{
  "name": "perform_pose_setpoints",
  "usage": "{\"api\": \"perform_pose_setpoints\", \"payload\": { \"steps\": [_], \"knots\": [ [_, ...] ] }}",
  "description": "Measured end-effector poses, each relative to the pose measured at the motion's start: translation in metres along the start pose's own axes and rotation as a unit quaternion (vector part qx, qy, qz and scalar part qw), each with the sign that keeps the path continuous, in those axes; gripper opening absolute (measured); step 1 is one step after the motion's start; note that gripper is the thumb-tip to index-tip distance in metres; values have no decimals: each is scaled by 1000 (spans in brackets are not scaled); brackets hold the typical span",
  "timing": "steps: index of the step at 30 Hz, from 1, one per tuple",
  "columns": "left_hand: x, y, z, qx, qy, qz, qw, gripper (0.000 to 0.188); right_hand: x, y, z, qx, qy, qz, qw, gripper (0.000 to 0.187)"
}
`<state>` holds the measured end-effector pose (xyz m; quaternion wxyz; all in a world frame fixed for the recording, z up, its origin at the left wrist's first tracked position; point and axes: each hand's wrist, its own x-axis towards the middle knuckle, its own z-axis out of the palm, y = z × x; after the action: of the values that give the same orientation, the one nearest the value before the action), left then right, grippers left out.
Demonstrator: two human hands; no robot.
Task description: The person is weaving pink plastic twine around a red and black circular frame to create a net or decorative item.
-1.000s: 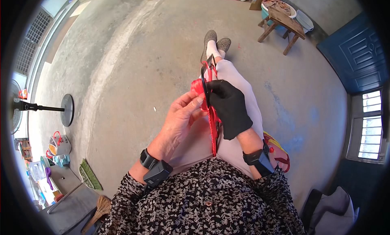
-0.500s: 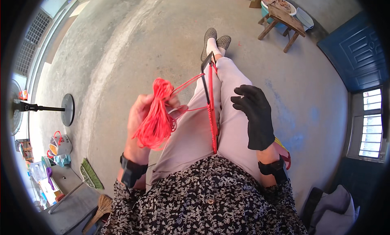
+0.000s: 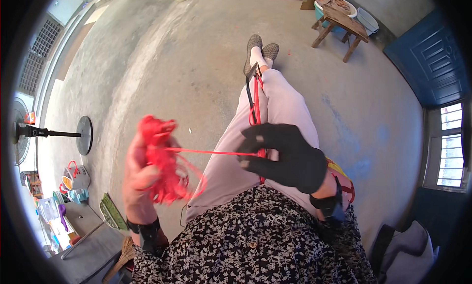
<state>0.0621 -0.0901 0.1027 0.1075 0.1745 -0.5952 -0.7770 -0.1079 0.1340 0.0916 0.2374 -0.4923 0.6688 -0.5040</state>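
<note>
My bare left hand (image 3: 139,178) is closed round a loose bundle of red cord (image 3: 164,168), held off to the left and smeared by motion. One strand runs taut from the bundle across my lap to my black-gloved right hand (image 3: 292,158). Thumb and fingers there curl about that strand. Beneath them, between my thighs, a narrow black frame (image 3: 249,90) stands lengthwise, its long side covered by red cord. A small slack red loop (image 3: 252,116) hangs at the frame. My right hand hides the frame's middle, including where the strand meets it.
My outstretched legs (image 3: 290,95) cross at the ankles on the concrete floor (image 3: 196,53). A wooden stool (image 3: 339,26) stands far right before a tub. At left are a fan base (image 3: 84,135), a pail (image 3: 76,177), a green brush (image 3: 112,212) and a straw broom (image 3: 120,259).
My left hand has swung left and down with the cord bundle. My right hand has come in leftward over the frame, onto the strand, which is now taut.
</note>
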Motion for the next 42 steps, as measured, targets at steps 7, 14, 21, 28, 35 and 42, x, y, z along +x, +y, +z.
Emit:
{"api": "perform_pose_setpoints", "payload": {
  "steps": [7,14,21,28,35,42],
  "knots": [
    [57,-77,70,87,-41,-42,994,49,-51,10,15,301,113,185,929,10],
    [66,-118,98,222,55,52,972,39,-49,-27,13,311,112,219,918,7],
    [67,-70,60,-59,-26,22,998,42,-14,-26,-39,99,171,244,950,19],
    [103,-77,44,204,-76,10,976,18,20,57,-28,-285,107,69,950,38],
    [121,-83,55,314,-155,185,918,21,15,84,-29,-255,53,0,966,37],
    [89,-54,52,-60,-189,-61,978,25,-23,37,-30,160,250,148,943,23]
  ]
}}
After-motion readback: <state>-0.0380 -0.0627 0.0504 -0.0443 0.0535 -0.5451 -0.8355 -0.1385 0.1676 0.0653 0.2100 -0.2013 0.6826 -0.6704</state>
